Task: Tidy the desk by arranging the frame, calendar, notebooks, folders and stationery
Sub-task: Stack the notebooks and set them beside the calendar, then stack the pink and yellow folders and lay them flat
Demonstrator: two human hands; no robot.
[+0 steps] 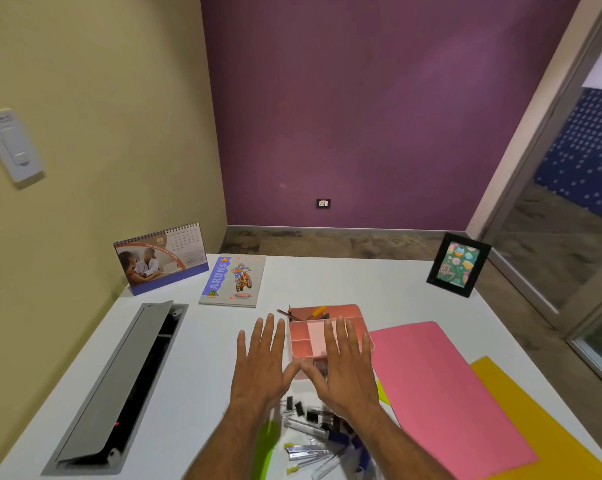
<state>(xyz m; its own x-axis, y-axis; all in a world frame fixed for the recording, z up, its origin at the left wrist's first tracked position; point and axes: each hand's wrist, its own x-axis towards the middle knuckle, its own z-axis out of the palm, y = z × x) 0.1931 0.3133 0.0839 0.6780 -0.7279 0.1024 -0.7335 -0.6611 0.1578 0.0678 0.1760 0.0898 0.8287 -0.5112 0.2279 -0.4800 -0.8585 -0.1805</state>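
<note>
My left hand [262, 362] and my right hand [344, 367] hover side by side over the white desk [202, 358], fingers straight and spread, thumbs nearly touching, holding nothing. Under and just beyond them sits a pink organiser tray [327, 315] with a pencil and a yellow-handled tool in its far compartment. Below my wrists lies a heap of stationery [310, 434]: black binder clips, a stapler, pens, a green item. A desk calendar [161, 259] stands at the back left, a motorbike-cover notebook [233, 280] beside it. A black photo frame [458, 265] stands back right. A pink folder [445, 389] overlaps a yellow folder [535, 420].
An open grey cable hatch [119, 382] is set into the desk on the left. A beige wall with a switch panel [12, 147] runs along the left, a purple wall stands behind. The desk's right edge drops to the floor by a glass door [569, 237].
</note>
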